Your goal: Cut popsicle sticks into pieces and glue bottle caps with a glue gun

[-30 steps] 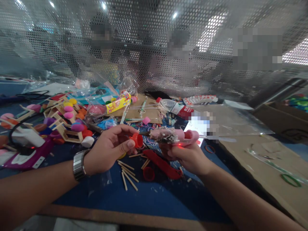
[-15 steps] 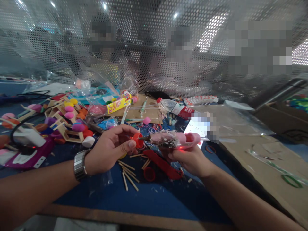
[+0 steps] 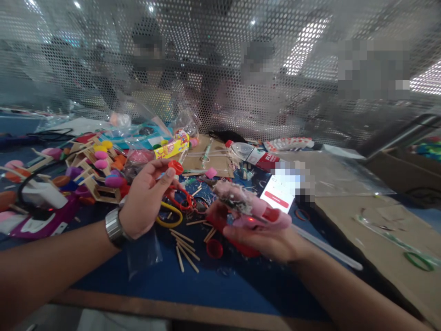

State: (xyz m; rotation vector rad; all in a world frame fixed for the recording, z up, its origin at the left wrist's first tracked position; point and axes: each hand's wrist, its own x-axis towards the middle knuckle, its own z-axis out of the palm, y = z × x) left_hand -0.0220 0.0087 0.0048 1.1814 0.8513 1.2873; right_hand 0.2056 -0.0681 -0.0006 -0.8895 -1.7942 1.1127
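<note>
My left hand (image 3: 146, 197) pinches a small red cap (image 3: 176, 167) between thumb and fingers, raised over the table. My right hand (image 3: 265, 241) is wrapped around a pink glue gun (image 3: 257, 209), smeared with whitish glue strands, its small light glowing red. The gun's nozzle points left toward the cap, with a gap between them. A clear glue stick (image 3: 327, 248) juts from its rear. Beneath my right hand lies a red piece (image 3: 246, 248), partly hidden. Between the hands are red-handled scissors (image 3: 184, 200) and a yellow ring (image 3: 172, 216).
Several short wooden sticks (image 3: 186, 250) and another red cap (image 3: 214, 248) lie in front. Stick frames with colourful pieces (image 3: 103, 179) and a purple glue gun (image 3: 43, 218) crowd the left. A bottle (image 3: 255, 155), a lit phone (image 3: 280, 188) and cardboard (image 3: 354, 220) are behind and right.
My left hand has lifted the red cap up and left, away from the nozzle. The glue gun has tilted and dropped slightly to the right. Scissors and yellow ring now show more.
</note>
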